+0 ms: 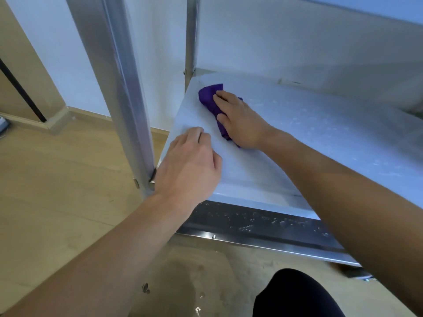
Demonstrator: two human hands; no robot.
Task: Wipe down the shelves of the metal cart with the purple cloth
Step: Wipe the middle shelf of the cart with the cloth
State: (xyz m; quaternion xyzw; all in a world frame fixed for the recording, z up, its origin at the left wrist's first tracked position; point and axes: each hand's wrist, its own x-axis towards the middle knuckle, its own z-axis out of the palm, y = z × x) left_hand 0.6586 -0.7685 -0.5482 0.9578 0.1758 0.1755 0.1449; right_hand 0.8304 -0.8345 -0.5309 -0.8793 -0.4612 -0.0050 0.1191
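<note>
The purple cloth (209, 97) lies bunched on the lower shelf (320, 138) of the metal cart, near the shelf's far left corner. My right hand (240, 121) lies on top of the cloth with its fingers curled over it, pressing it onto the shelf. My left hand (190, 165) rests on the shelf's left front part with its fingers bent under, holding nothing. The shelf surface looks streaked and speckled toward the right.
The cart's front left post (121, 88) stands just left of my left hand, and the rear post (191, 35) rises behind the cloth. An upper shelf (343, 10) hangs overhead. The front rim (263, 227) carries droplets. A wooden floor (57, 179) and a dark knee (297, 294) are below.
</note>
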